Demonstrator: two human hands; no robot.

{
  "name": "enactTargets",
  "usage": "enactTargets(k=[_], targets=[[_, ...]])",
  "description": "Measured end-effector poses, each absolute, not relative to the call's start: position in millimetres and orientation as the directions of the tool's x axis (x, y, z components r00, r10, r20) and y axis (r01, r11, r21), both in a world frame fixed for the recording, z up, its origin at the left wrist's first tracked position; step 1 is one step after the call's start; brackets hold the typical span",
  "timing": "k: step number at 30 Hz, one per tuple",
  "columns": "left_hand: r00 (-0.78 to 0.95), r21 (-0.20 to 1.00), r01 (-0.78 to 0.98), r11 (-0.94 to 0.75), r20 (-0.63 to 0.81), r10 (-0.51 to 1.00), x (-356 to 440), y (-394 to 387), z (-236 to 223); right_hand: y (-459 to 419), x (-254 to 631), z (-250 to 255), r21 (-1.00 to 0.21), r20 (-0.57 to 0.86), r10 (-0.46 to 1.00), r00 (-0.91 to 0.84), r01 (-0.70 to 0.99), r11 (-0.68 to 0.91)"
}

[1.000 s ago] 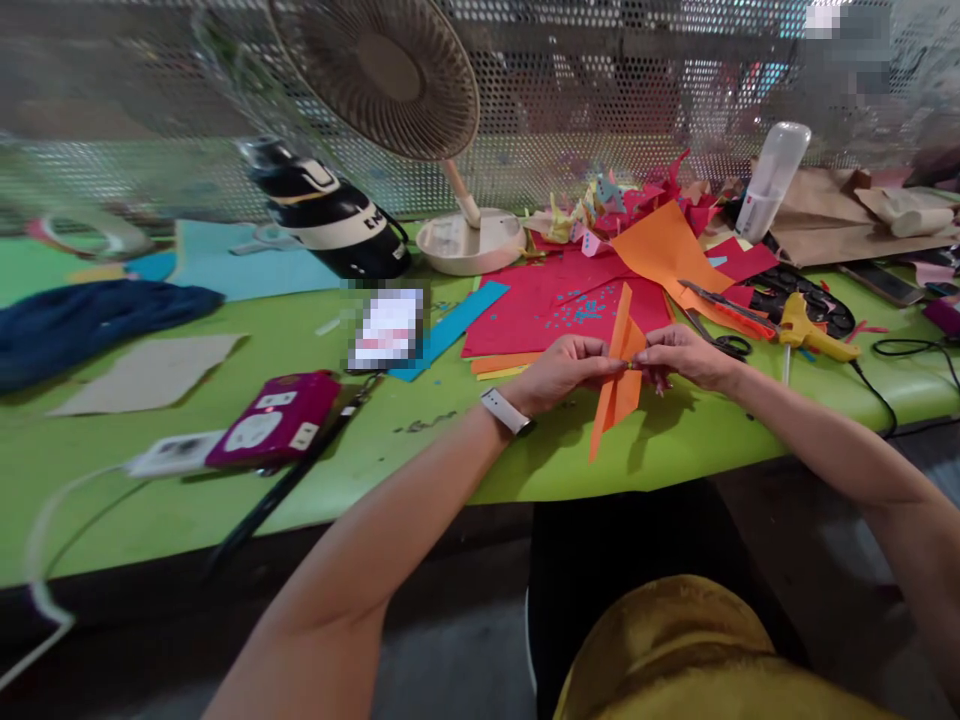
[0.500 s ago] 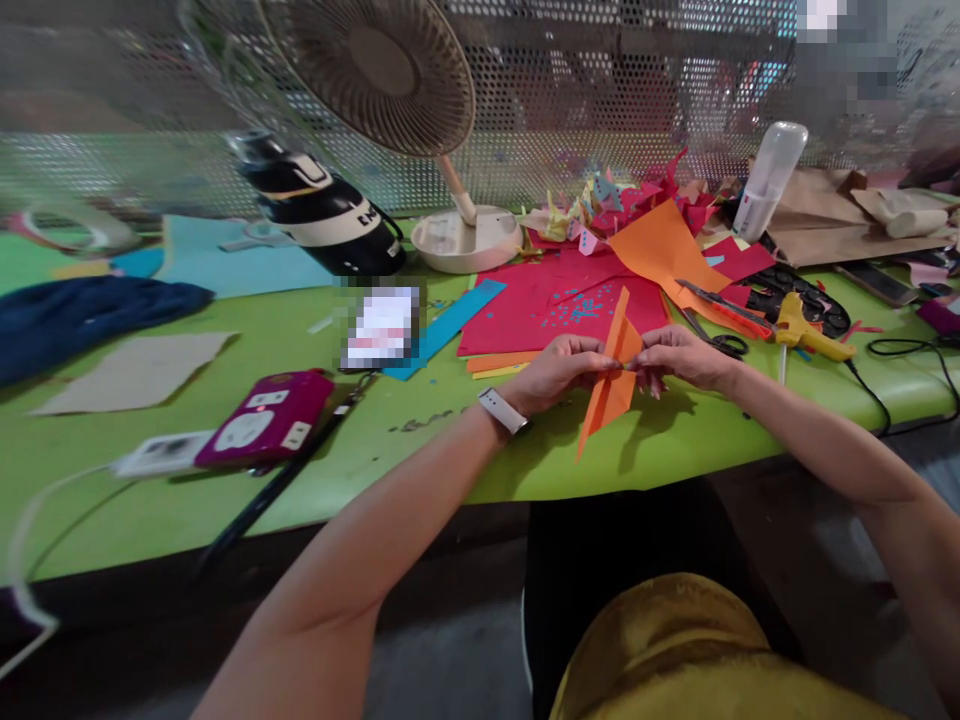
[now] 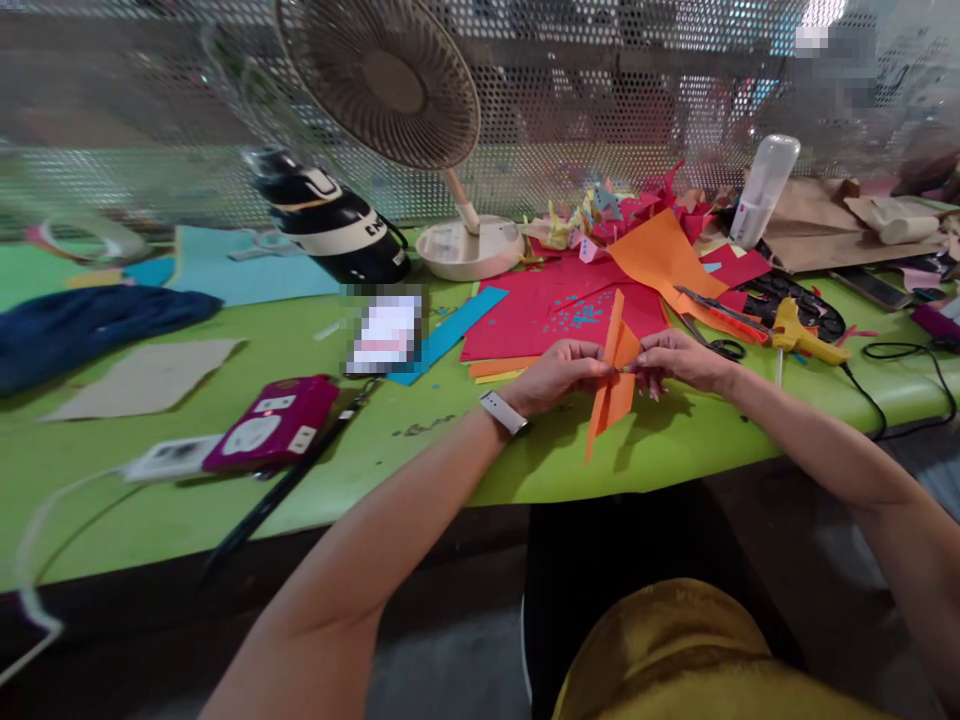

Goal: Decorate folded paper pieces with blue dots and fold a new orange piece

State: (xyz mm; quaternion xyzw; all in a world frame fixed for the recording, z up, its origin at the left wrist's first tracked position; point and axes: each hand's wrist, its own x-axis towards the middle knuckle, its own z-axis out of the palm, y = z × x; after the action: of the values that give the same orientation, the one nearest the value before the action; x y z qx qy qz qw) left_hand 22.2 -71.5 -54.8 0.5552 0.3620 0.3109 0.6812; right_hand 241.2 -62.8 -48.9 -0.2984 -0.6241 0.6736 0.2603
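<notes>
Left hand (image 3: 564,376) and right hand (image 3: 685,358) both pinch the folded orange paper (image 3: 616,405) at its middle. Red paper (image 3: 517,325) lies just behind on the table (image 3: 420,460).

The one view comes from a camera on the person's head, facing forward and steeply down across the green table (image 3: 375,430). The person's yellow clothing (image 3: 675,650) lies closest, at the bottom edge. The left hand (image 3: 566,375) and right hand (image 3: 679,358) sit near, right of centre. The perforated screen (image 3: 600,60) backs the scene, farther off, across the top.
</notes>
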Motion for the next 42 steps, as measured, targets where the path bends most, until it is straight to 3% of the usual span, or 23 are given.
enactTargets(k=[14, 22, 27, 29, 32, 35, 38, 42], targets=[[0.521, 0.996, -0.011, 0.089, -0.070, 0.851, 23, -70, -54, -63, 241, -44, -0.997, -0.071, 0.757, -0.649, 0.045, -0.055], [0.428, 0.993, -0.046, 0.105, -0.076, 0.900, 22, -69, -52, -58, 249, -38, -0.998, -0.064, 0.897, -0.438, 0.042, -0.051], [0.424, 0.990, -0.093, 0.105, -0.056, 0.904, 27, -70, -56, -62, 243, -41, -0.992, -0.052, 0.889, -0.456, 0.130, 0.008], [0.442, 0.986, -0.036, 0.163, -0.130, 0.887, 27, -71, -57, -62, 240, -46, -0.989, -0.045, 0.904, -0.424, 0.148, 0.020], [0.426, 0.965, 0.175, 0.194, -0.252, 0.869, 22, -74, -52, -59, 241, -52, -0.973, -0.150, 0.893, -0.425, 0.225, -0.057], [0.366, 0.953, 0.293, -0.083, -0.031, 0.930, 16, -80, -43, -54, 245, -52, -0.937, -0.258, 0.849, -0.461, 0.334, -0.103], [0.433, 0.819, 0.355, -0.451, 0.283, 0.856, 13, -87, -38, -55, 245, -47, -0.886, -0.290, 0.829, -0.478, 0.463, -0.043], [0.638, 0.660, 0.399, -0.637, 0.299, 0.710, 16, -93, -42, -65, 242, -41, -0.734, -0.140, 0.851, -0.507, 0.630, 0.255]])
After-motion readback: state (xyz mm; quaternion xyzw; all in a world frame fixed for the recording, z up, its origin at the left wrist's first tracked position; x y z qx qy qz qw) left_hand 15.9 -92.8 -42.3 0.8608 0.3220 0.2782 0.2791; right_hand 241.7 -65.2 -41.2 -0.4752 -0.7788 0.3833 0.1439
